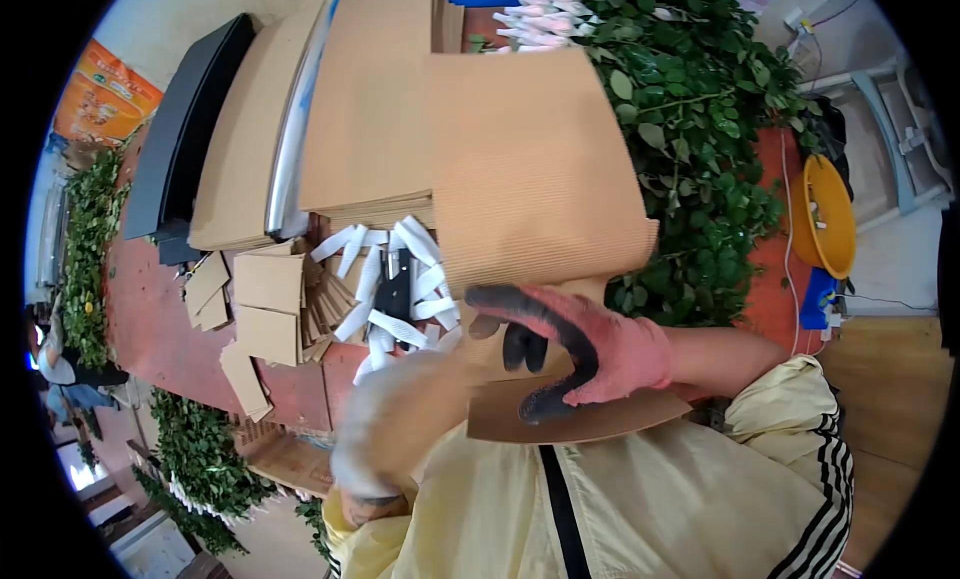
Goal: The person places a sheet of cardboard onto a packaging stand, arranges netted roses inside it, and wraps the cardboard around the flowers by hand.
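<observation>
My right hand [590, 351], in a pink glove with black palm and fingertips, is spread in front of my body. Its thumb lies over a brown cardboard sheet [600, 419] near my jacket, and its upper finger is right at the lower edge of a ribbed corrugated sheet [540, 179]. My left hand [405, 414] is smeared by motion, left of that cardboard, and its fingers do not show clearly. Beyond it, white strips [400, 329] lie in a heap around a black object [394, 294].
Small cardboard pieces [268, 294] lie on the red table [150, 289]. Behind stand large cardboard stacks [370, 99] and black sheets [185, 129]. Leafy stems [690, 129] with white-wrapped heads [545, 19] pile up at right, beside a yellow basin [828, 219].
</observation>
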Motion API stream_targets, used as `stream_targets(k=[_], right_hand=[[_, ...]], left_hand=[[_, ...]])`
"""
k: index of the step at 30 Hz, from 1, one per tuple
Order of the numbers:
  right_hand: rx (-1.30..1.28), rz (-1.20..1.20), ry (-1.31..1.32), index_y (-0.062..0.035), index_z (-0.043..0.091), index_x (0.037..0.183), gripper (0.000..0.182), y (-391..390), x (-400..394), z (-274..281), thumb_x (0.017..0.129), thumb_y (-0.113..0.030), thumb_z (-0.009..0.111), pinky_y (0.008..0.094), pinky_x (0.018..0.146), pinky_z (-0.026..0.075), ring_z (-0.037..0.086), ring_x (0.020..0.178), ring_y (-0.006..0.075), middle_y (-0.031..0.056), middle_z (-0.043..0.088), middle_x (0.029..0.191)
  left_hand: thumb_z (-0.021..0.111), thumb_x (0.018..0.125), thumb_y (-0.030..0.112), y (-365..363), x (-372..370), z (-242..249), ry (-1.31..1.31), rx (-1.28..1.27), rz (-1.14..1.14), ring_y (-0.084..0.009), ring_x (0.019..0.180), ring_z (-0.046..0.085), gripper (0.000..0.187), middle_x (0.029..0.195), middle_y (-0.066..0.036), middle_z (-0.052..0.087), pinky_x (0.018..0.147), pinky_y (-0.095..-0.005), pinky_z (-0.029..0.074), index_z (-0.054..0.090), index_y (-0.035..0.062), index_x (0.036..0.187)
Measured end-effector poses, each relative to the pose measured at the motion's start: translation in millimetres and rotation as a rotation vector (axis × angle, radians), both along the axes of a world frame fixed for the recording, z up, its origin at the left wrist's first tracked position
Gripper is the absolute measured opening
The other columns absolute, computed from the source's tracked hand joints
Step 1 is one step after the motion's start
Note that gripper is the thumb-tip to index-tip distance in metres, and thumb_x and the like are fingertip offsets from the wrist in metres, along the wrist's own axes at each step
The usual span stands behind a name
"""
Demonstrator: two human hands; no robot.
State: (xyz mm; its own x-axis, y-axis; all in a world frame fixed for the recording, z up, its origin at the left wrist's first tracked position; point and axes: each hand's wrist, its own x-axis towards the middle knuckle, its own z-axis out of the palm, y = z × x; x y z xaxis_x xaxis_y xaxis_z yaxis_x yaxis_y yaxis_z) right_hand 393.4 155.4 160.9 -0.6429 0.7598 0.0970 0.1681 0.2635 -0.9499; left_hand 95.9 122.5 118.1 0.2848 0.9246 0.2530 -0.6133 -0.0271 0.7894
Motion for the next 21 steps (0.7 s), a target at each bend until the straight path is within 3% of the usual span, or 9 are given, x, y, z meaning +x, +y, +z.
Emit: stream_targets(k=[4, 5, 6, 7, 10, 11, 14, 16, 21], right_hand=[[0.025, -0.132, 0.036, -0.0021, 0.049, 0.125, 0.061, -1.8, 39.1, 36.8, 0.07, -0.014, 0.073, 0.033, 0.077, 0.05, 0.061, 0.087, 0.0239, 0.0159, 0.059, 0.113], [-0.786, -0.266, 0.176, 0.0006, 0.054, 0.117, 0.049, -10.0, 46.7, 61.3, 0.073, -0.015, 0.071, 0.0278, 0.067, 0.051, 0.063, 0.078, 0.0179, 0.0105, 0.064, 0.099], [-0.853, -0.158, 0.401, 0.0021, 0.058, 0.11, 0.038, -10.4, 65.9, 48.7, 0.078, -0.016, 0.068, 0.0227, 0.057, 0.049, 0.063, 0.066, 0.013, 0.007, 0.065, 0.086], [-0.956, -0.123, 0.21, 0.002, 0.059, 0.107, 0.035, -5.1, 76.5, 46.2, 0.08, -0.019, 0.067, 0.0227, 0.054, 0.047, 0.062, 0.065, 0.0121, 0.0066, 0.064, 0.081], [-1.211, -0.084, 0.041, 0.0011, 0.061, 0.101, 0.032, -16.2, 78.6, 0.4, 0.083, -0.025, 0.064, 0.0226, 0.05, 0.046, 0.06, 0.062, 0.0112, 0.0057, 0.063, 0.073], [-1.351, -0.067, 0.042, 0.0003, 0.061, 0.099, 0.032, -17.2, 75.6, -19.8, 0.085, -0.029, 0.062, 0.0225, 0.049, 0.046, 0.06, 0.06, 0.0111, 0.0053, 0.062, 0.071], [-1.197, -0.18, -0.029, -0.0021, 0.062, 0.096, 0.032, -14.5, 52.2, -46.9, 0.085, -0.032, 0.06, 0.023, 0.049, 0.048, 0.059, 0.056, 0.0122, 0.0052, 0.062, 0.072], [-1.166, -0.215, 0.016, -0.0021, 0.062, 0.095, 0.03, -8.5, 44.3, -57.9, 0.085, -0.031, 0.061, 0.023, 0.049, 0.048, 0.059, 0.056, 0.0125, 0.005, 0.062, 0.072], [-1.124, -0.244, -0.024, -0.0019, 0.058, 0.097, 0.025, 4.0, 40.8, -66.2, 0.084, -0.023, 0.062, 0.0246, 0.049, 0.051, 0.06, 0.058, 0.0122, 0.0045, 0.061, 0.074]], left_hand=[[0.062, 0.08, 0.034, 57.4, 50.1, 80.6, 0.528, 0.299, -0.468, -0.0317, 0.099, 0.06, 0.053, 0.112, -0.021, 0.06, 0.086, -0.0388, 0.046, 0.056, -0.0059, 0.114], [0.06, 0.081, 0.029, 55.8, 39.6, 74.5, 0.617, 0.212, -0.307, -0.0283, 0.09, 0.062, 0.043, 0.104, -0.02, 0.062, 0.079, -0.0364, 0.048, 0.059, -0.0055, 0.107], [0.058, 0.083, 0.024, 50.9, 30.4, 64.4, 0.703, 0.119, -0.135, -0.0248, 0.08, 0.064, 0.034, 0.095, -0.019, 0.065, 0.072, -0.034, 0.05, 0.062, -0.0051, 0.1], [0.056, 0.085, 0.018, 52.5, 31.0, 57.0, 0.918, -0.25, -0.056, -0.0157, 0.067, 0.061, 0.023, 0.081, -0.013, 0.066, 0.062, -0.0269, 0.049, 0.063, -0.0038, 0.09], [0.062, 0.086, 0.024, 51.3, 32.1, -27.1, 1.327, -0.151, -0.092, -0.0103, 0.062, 0.057, 0.034, 0.076, -0.008, 0.063, 0.059, -0.0249, 0.047, 0.06, -0.0032, 0.106], [0.063, 0.086, 0.024, 49.6, 39.8, -43.9, 1.222, -0.279, -0.145, -0.0101, 0.064, 0.057, 0.039, 0.079, -0.009, 0.064, 0.06, -0.0253, 0.047, 0.056, -0.0027, 0.113], [0.065, 0.084, 0.022, 42.2, 61.0, -71.0, 1.226, -0.304, -0.195, -0.0165, 0.07, 0.06, 0.05, 0.089, -0.012, 0.064, 0.065, -0.0301, 0.049, 0.048, 0.0011, 0.126], [0.066, 0.081, 0.018, 44.6, 71.6, -71.4, 1.323, 0.016, -0.043, -0.0255, 0.078, 0.062, 0.053, 0.094, -0.013, 0.064, 0.069, -0.0355, 0.049, 0.046, 0.0042, 0.128], [0.065, 0.075, 0.015, 51.2, 72.8, -75.6, 1.393, -0.126, -0.199, -0.0309, 0.078, 0.064, 0.04, 0.083, -0.016, 0.064, 0.069, -0.0392, 0.049, 0.054, 0.0036, 0.112]])
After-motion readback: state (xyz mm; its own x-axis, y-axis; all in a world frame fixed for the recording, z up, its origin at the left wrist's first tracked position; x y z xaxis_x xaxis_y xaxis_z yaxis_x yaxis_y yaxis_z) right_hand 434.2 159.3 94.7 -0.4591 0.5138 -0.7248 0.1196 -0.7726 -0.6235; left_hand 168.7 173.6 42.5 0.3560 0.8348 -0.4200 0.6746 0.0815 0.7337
